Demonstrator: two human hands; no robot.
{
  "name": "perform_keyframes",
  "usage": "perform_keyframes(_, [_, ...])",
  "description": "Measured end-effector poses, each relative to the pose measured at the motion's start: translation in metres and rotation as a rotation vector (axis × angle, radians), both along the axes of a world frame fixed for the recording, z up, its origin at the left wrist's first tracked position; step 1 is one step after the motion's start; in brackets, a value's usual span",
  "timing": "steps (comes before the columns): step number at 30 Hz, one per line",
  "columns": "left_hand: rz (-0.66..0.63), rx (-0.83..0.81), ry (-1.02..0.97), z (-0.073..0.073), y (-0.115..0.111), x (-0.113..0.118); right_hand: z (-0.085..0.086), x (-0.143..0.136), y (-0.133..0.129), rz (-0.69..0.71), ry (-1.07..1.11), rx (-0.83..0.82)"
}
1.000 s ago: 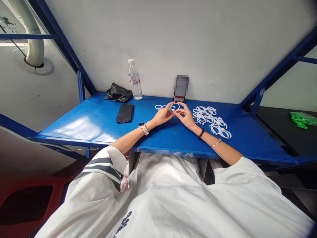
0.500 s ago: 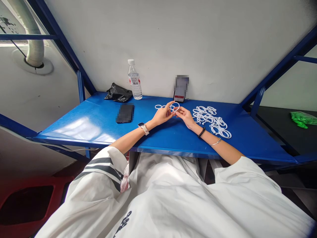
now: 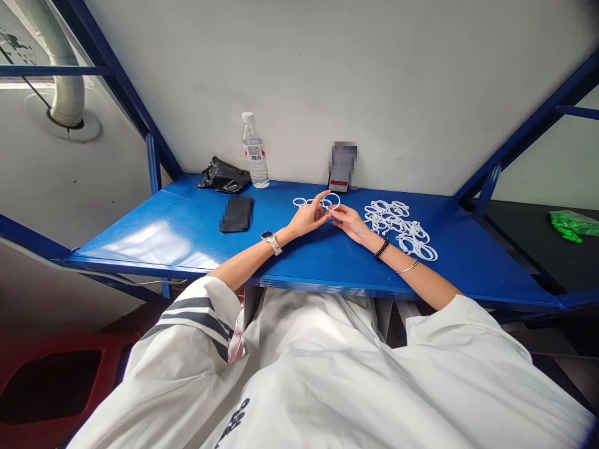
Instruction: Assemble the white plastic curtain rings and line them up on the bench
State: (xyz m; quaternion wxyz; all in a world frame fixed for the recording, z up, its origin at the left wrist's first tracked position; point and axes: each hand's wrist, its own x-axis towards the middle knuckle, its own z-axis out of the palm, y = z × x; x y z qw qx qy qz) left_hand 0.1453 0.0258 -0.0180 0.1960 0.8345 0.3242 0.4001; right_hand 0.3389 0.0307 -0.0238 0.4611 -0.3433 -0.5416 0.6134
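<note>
My left hand (image 3: 309,218) and my right hand (image 3: 349,222) meet above the middle of the blue table (image 3: 299,262). Between their fingertips is a white ring (image 3: 337,198), held upright with its loop above the fingers; both hands pinch its lower part. Behind my left hand, more white rings (image 3: 299,202) lie in a short row, partly covered by the fingers. To the right of my right hand, several white rings (image 3: 397,223) lie in a loose, overlapping pile.
A phone (image 3: 343,167) leans on the wall behind my hands. Further left are a water bottle (image 3: 255,156), a crumpled black bag (image 3: 224,175) and a flat black object (image 3: 236,214). Green items in plastic (image 3: 571,226) lie on a dark surface at far right.
The fingers of my right hand have shifted slightly at the base of the ring. My left hand looks almost unmoved.
</note>
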Motion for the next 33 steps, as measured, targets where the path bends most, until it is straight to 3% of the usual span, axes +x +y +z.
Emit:
perform_keyframes(15, [-0.006, -0.037, -0.007, -0.0009, 0.0012, -0.0001, 0.002, 0.0003, -0.0004, 0.032, 0.043, -0.059])
perform_keyframes(25, [0.017, -0.03, -0.007, -0.0031, 0.0044, 0.0002, -0.0052, 0.0019, 0.0019, -0.065, -0.091, 0.091])
perform_keyframes(33, [0.027, -0.07, -0.025, -0.0003, 0.0027, 0.0, -0.0032, -0.0011, 0.0, -0.197, -0.21, 0.348])
